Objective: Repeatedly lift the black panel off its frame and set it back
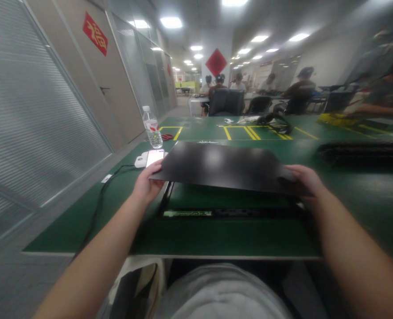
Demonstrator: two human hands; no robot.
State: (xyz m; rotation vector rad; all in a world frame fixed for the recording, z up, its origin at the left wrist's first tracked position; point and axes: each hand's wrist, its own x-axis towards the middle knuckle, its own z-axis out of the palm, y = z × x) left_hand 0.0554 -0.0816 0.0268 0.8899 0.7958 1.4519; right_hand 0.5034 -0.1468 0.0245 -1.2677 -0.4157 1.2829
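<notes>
A flat black panel (216, 168) is held up, slightly tilted, above the green table (223, 241). My left hand (148, 182) grips its left edge, fingers closed round the corner. At the right edge my right hand (305, 179) is closed on the same panel. Beneath the panel lies a dark frame (256, 213) with a green circuit strip (187, 213) at its near left side. Part of the frame is hidden by the panel.
Beyond my left hand are a lit phone (155, 157), a white charger (140, 160) with a black cable, a water bottle (153, 128) and red-handled scissors (167, 137). Headphones (279, 122) and a long black object (362, 153) lie farther right. People sit in the background.
</notes>
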